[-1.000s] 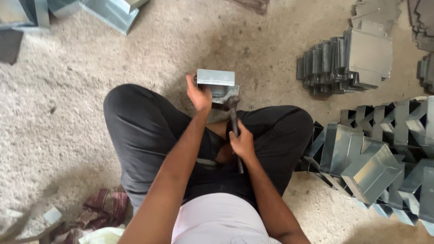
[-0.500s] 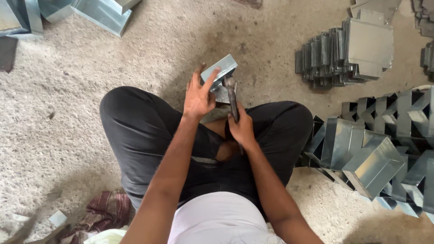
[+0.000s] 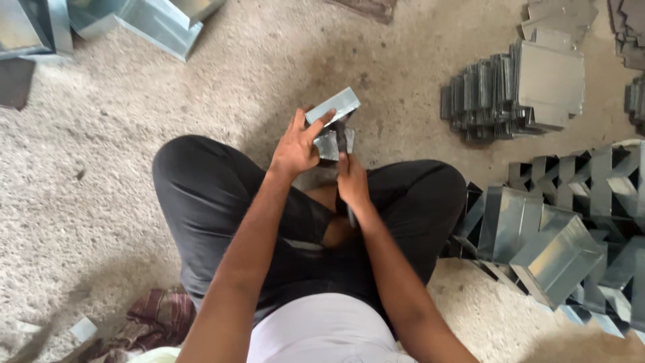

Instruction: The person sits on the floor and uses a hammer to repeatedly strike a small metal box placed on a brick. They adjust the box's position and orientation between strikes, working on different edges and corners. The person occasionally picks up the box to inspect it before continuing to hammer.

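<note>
Now your left hand (image 3: 295, 149) pinches the folded sheet-metal piece (image 3: 332, 106) at mid-frame, just above your crossed legs, steadying it. Your right hand (image 3: 351, 181) is closed around a dark hammer (image 3: 342, 138), its head against the piece.

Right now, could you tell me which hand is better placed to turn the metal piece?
Left: the left hand already grips the metal piece, while the right hand holds a tool.

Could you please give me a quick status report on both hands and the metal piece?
Left hand grips folded sheet-metal piece. Right hand holds hammer against it. Nothing obstructing.
</note>
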